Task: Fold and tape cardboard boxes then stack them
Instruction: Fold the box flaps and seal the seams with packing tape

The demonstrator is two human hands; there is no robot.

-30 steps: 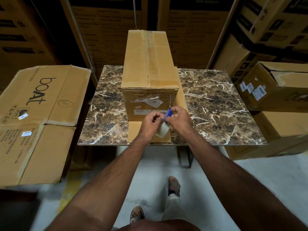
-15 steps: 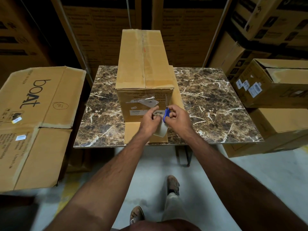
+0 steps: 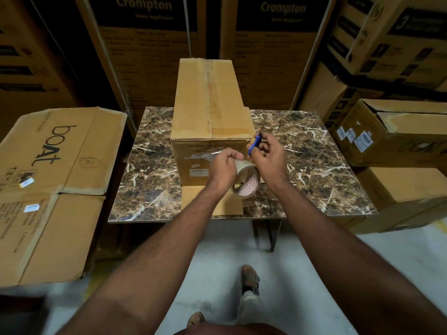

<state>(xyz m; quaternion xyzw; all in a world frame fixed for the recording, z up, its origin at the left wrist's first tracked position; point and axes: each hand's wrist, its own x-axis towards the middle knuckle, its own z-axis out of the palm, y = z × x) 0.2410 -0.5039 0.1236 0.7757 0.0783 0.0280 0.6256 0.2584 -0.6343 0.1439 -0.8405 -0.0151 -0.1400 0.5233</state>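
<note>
A tall closed cardboard box (image 3: 210,105) stands on the marble table (image 3: 314,165), its top seam running away from me. In front of the box's near face, my left hand (image 3: 223,165) pinches the loose end of a tape roll (image 3: 246,186), and the roll hangs just below it. My right hand (image 3: 272,157) is a little to the right and grips a blue-handled cutter (image 3: 255,144) with its thin blade pointing up and away. A flat cardboard piece (image 3: 193,201) lies under the box and reaches the table's front edge.
A flattened "boat" carton (image 3: 48,170) lies to the left of the table. Stacked cartons (image 3: 391,134) stand at the right, and tall Crompton cartons (image 3: 150,56) line the back. My feet are on the grey floor (image 3: 217,262) below.
Both hands have risen from the box's lower front. The right hand with the cutter has pulled away to the right, and the tape roll now hangs in plain view under the left hand.
</note>
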